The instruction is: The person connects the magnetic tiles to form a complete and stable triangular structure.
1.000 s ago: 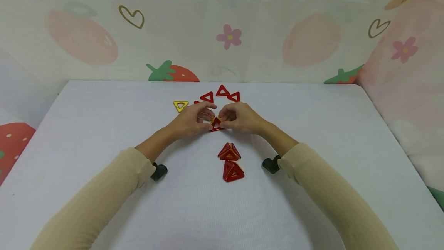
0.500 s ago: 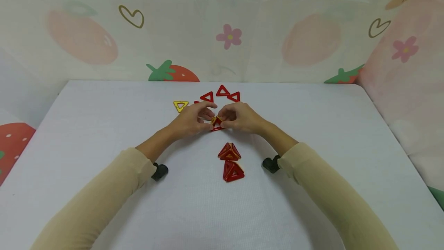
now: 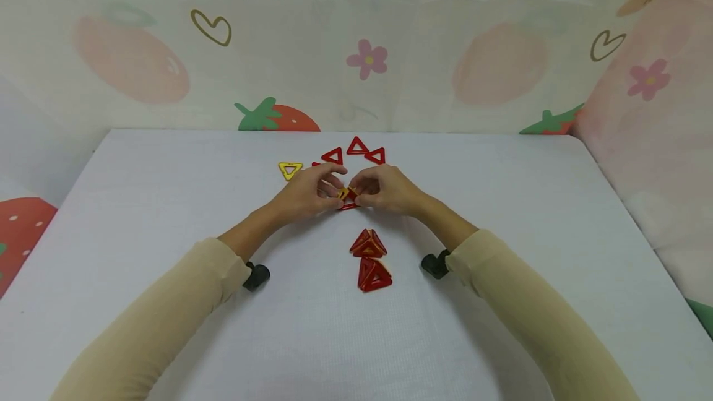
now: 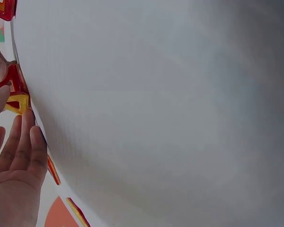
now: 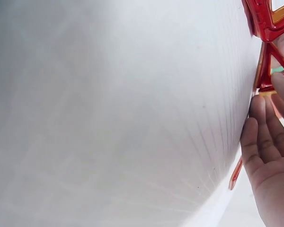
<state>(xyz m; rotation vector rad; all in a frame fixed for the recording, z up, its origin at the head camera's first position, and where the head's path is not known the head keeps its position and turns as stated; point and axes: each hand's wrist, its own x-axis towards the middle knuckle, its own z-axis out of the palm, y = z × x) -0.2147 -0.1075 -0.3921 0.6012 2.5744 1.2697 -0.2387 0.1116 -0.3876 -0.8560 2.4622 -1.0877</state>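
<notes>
In the head view, both hands meet over a partly built pyramid of red and yellow triangular magnetic tiles (image 3: 349,205) at the far middle of the table. My left hand (image 3: 309,194) pinches its left side, where a yellow tile (image 4: 20,102) leans between thumb and fingers. On the other side, my right hand (image 3: 390,189) pinches a red tile (image 5: 270,78) with thumb and fingertips. Fingers hide much of the pyramid. Nearer the person stand two finished-looking red pyramids, one (image 3: 368,244) right behind the other (image 3: 375,274).
Beyond the hands lie loose red triangle tiles (image 3: 357,146), several in all, one partly hidden by the left hand. A yellow triangle tile (image 3: 290,171) lies left of them. The white table (image 3: 167,203) ends at a printed cloth backdrop (image 3: 418,30).
Both hands stay almost in place. The yellow tile at the left side of the pyramid has tipped slightly outward, and the gap at the top looks wider.
</notes>
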